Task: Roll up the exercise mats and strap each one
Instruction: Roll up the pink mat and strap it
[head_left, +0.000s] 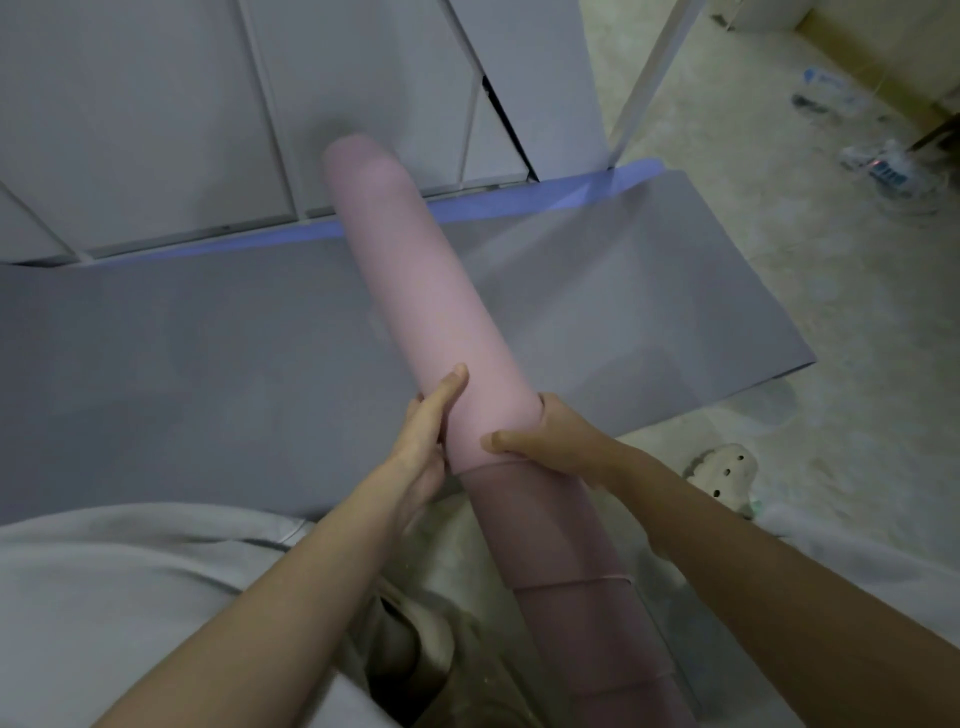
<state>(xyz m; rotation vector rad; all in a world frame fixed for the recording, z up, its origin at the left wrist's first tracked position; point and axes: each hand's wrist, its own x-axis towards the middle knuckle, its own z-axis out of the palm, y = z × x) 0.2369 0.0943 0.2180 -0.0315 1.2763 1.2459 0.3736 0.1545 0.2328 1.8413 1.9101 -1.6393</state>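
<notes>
Pink foam, rolled into a long tube: the pink mat (415, 291) is held up off the floor (779, 270) in both hands, its far end pointing at the white cabinet doors (156, 130) and its near end running down past the person's lap. The left hand (423, 447) grips the roll from its left side, thumb lying straight along the foam and fingers curled out of sight behind it. The right hand (556, 441) wraps the other side, fingers around the back, thumb laid across the front just above a thin strap (483, 466) that circles the roll. A second strap (571, 583) rings the tube nearer the person. Beneath the roll a grey mat (208, 364) lies flat and unrolled on the floor, a blue mat edge (519, 200) showing along its far side against the cabinets. A pale slipper (722, 470) sits near the right forearm.
</notes>
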